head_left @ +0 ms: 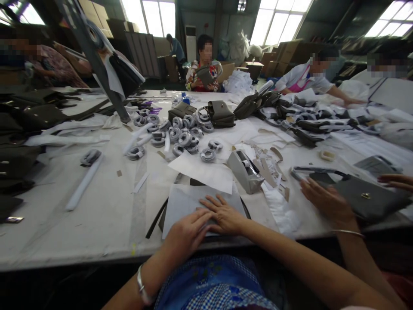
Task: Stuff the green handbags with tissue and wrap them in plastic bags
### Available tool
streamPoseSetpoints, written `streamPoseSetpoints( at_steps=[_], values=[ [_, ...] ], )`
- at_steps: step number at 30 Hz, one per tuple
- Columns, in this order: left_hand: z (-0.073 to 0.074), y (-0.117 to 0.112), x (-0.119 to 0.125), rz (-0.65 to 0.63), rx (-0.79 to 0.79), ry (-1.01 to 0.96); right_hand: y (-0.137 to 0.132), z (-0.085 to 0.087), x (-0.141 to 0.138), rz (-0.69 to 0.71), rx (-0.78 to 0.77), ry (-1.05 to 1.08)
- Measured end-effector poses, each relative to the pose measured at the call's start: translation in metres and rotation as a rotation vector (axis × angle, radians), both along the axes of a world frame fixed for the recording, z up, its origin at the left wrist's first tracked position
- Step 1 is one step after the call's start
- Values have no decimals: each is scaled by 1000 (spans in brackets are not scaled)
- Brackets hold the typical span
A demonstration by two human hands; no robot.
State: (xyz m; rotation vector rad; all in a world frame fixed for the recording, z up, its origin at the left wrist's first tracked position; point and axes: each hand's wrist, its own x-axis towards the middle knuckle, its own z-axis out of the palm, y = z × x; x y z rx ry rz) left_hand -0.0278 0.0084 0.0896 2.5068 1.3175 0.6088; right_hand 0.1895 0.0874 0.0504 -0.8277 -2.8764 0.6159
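Note:
My left hand (189,232) and my right hand (225,214) lie side by side on a white sheet of paper (182,202) at the table's near edge. The right hand's fingers are spread flat on the sheet. My left hand rests palm down just left of it, its fingertips touching the right hand. The sheet covers a dark flat piece, and a dark strap (156,220) sticks out from under it on the left. Neither hand holds anything.
A grey tape dispenser (245,171) stands just beyond the sheet. Several wrapped strap rolls (180,135) and grey handbags (221,114) lie mid-table. At the right, a co-worker's hand (325,202) rests on a grey bag (371,200). Other people work along the far side.

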Motion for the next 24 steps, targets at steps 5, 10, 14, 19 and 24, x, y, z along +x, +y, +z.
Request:
streamPoseSetpoints(
  at_steps=[5,10,14,19,24],
  values=[
    [-50,26,-13,45,74,141,2,-1,3,-4,-50,50],
    [-62,16,-16,70,87,162,-1,0,9,-76,-71,199],
    [-60,17,-15,80,88,175,-3,4,11,-31,-56,197],
    [-65,22,-20,63,124,216,4,2,11,-24,4,192],
    [-94,28,-18,-39,383,120,-4,0,9,75,179,100]
  ],
)
